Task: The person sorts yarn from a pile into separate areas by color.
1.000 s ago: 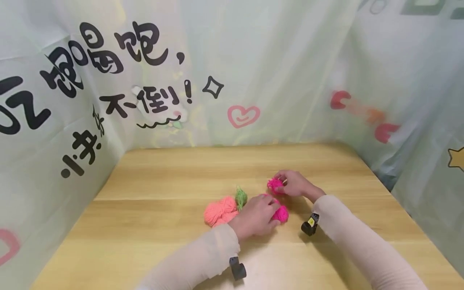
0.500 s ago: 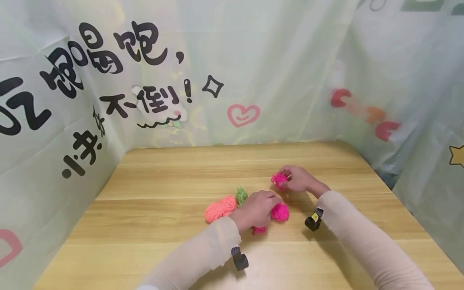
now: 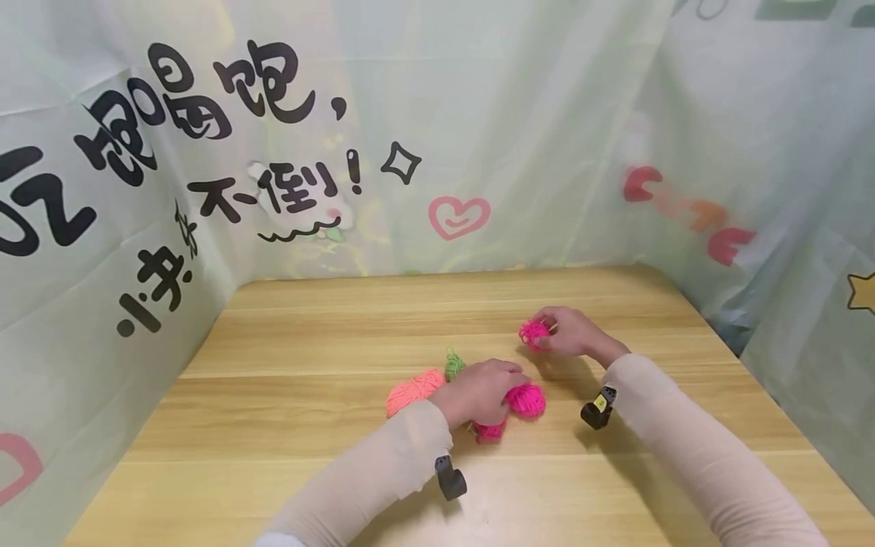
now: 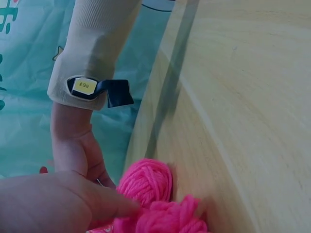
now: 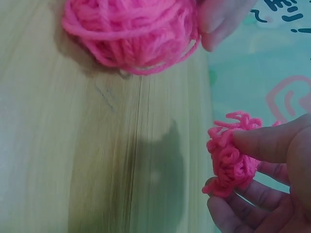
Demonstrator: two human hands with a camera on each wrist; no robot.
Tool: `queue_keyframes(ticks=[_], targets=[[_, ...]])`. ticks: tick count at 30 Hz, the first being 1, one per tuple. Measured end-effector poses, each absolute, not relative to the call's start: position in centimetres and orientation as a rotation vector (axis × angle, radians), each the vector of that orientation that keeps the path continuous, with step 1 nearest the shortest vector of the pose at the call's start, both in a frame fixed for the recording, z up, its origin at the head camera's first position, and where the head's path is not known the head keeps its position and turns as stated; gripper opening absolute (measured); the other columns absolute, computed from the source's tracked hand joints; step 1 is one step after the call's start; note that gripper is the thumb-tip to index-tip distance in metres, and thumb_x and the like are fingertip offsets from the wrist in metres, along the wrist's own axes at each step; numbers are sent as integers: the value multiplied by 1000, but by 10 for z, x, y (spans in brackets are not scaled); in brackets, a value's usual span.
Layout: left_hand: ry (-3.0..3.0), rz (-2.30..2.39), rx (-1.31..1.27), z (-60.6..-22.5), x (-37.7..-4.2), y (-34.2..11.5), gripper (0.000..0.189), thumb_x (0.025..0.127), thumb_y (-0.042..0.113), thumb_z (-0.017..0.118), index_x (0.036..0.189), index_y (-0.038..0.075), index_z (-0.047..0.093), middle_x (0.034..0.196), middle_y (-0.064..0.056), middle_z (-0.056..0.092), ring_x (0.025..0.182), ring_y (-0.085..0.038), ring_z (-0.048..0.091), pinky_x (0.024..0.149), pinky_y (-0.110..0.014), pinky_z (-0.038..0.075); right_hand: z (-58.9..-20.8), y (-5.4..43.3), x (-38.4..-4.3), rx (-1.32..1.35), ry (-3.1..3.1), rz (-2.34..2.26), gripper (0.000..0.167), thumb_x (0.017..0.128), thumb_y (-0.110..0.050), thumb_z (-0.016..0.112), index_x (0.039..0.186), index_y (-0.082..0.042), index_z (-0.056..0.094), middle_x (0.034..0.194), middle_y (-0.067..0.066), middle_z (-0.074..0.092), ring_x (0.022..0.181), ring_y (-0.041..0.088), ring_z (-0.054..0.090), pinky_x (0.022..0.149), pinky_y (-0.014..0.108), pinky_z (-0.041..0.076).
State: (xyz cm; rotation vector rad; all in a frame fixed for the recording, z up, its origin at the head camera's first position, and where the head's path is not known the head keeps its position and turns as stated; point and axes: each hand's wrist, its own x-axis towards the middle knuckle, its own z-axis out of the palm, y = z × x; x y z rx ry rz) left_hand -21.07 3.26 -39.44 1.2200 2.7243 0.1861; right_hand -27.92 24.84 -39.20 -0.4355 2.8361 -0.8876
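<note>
My right hand (image 3: 570, 332) pinches a small loopy bundle of pink yarn (image 3: 535, 334) between thumb and fingers. In the right wrist view, this bundle (image 5: 233, 158) is raised over the table, with a shadow below. My left hand (image 3: 484, 391) lies over more pink yarn, its fingers curled at the side of a round pink yarn ball (image 3: 526, 400). Loose pink loops (image 3: 490, 431) poke out under its palm. In the left wrist view, the left thumb (image 4: 104, 201) presses on looped pink yarn (image 4: 170, 218) in front of the ball (image 4: 147, 182).
Left of the left hand lie a coral yarn skein (image 3: 415, 391) and a small green yarn ball (image 3: 454, 365), both partly covered by that hand. The wooden table (image 3: 307, 327) meets a printed cloth backdrop (image 3: 547, 137) at the back and sides.
My right hand has moved away and to the right with the pink yarn bundle. My left hand has shifted slightly left, showing more of the pink ball and pink loops below the palm.
</note>
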Motion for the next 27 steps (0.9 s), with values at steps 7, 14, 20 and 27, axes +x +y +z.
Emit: queue_keyframes(ticks=[7, 14, 20, 27], targets=[[2727, 74, 1263, -401, -209, 37, 57, 81, 30, 78, 134, 27, 59, 136, 5, 54, 127, -15, 47, 102, -28, 39, -395, 252, -278, -442, 2847, -900, 37, 83, -12, 70, 115, 4, 60, 104, 23, 63, 91, 34, 63, 76, 44, 54], [2751, 76, 1273, -404, -213, 45, 57, 75, 27, 83, 129, 24, 63, 124, 8, 61, 117, -12, 53, 97, -26, 43, -394, 258, -280, -396, 2854, -899, 33, 84, -11, 69, 113, 2, 61, 103, 20, 63, 92, 33, 61, 76, 44, 53], [2760, 34, 1257, -402, -218, 49, 55, 77, 27, 82, 128, 23, 63, 119, 7, 63, 112, -13, 56, 93, -26, 45, -391, 262, -285, -350, 2844, -891, 36, 86, -11, 67, 117, 3, 59, 107, 22, 62, 96, 35, 61, 77, 44, 53], [2768, -64, 1250, -401, -218, 52, 54, 79, 30, 79, 129, 27, 61, 118, 6, 62, 109, -13, 57, 91, -27, 46, -390, 268, -285, -360, 2859, -882, 36, 86, -14, 67, 115, 4, 59, 103, 21, 63, 92, 35, 63, 76, 43, 54]])
